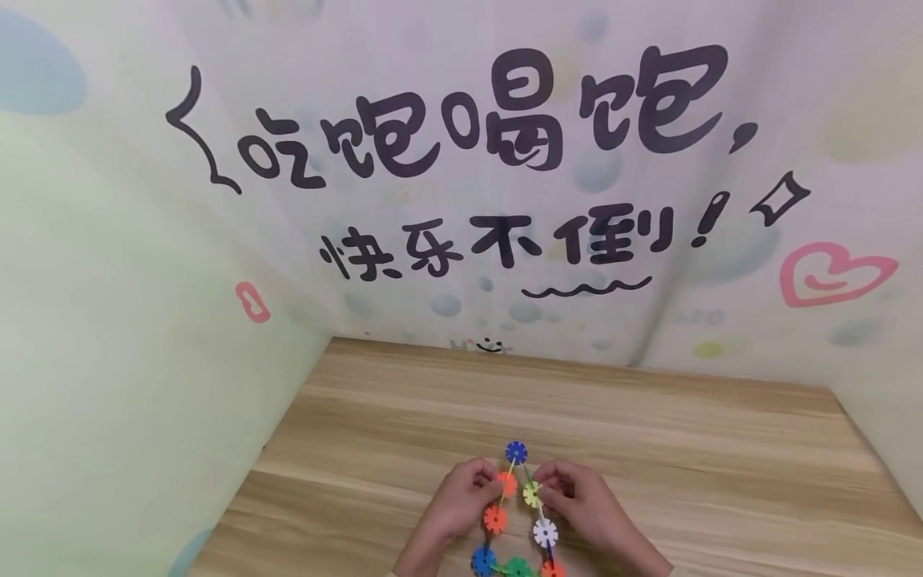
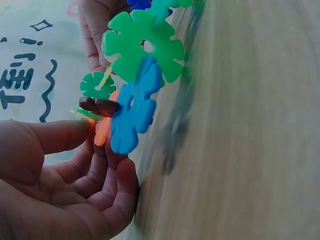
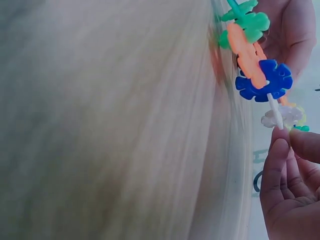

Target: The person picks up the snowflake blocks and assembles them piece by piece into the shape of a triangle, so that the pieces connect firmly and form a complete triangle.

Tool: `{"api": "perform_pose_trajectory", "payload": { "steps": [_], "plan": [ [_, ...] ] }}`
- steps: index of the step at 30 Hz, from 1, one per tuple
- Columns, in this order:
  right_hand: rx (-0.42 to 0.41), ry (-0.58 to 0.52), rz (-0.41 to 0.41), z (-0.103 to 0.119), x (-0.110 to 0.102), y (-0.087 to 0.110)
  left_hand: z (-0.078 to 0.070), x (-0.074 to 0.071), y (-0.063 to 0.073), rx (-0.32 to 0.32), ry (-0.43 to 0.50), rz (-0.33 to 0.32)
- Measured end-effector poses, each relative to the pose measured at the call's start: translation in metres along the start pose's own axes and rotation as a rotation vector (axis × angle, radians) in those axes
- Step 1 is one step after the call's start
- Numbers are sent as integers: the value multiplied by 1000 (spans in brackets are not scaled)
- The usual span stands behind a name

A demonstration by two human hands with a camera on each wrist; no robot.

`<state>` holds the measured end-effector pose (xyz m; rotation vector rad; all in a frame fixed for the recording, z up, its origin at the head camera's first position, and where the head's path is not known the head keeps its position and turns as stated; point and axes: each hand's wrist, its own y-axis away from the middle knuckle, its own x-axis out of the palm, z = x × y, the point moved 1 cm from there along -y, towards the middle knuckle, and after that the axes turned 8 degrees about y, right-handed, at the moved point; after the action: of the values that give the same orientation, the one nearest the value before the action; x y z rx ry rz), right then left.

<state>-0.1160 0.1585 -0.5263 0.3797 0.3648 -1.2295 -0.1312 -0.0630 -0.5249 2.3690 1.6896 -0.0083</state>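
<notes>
A closed loop of slotted plastic snowflake discs [image 1: 546, 533] in several colours is held up by both hands, close over the table. My left hand [image 1: 457, 501] pinches the loop's left side at an orange disc [image 1: 507, 483]. On the opposite side, my right hand [image 1: 580, 501] pinches it by the yellow disc [image 1: 532, 494]. A dark blue disc [image 1: 516, 453] forms the far tip between the hands. The left wrist view shows a blue disc [image 2: 135, 107] and a green disc [image 2: 145, 45] at the near end. An orange disc [image 3: 245, 55] slots into a blue one in the right wrist view.
The wood-grain table [image 1: 346, 449] reaches back to a printed curtain [image 1: 461, 312] with dark lettering. Pale curtain also hangs along the left and right sides.
</notes>
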Motion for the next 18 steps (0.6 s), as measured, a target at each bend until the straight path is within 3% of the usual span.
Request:
{"api": "perform_pose_trajectory", "payload": {
  "steps": [18],
  "plan": [
    [-34, 8, 5, 0, 1, -1, 0, 0, 1, 20, -5, 28]
  ]
}}
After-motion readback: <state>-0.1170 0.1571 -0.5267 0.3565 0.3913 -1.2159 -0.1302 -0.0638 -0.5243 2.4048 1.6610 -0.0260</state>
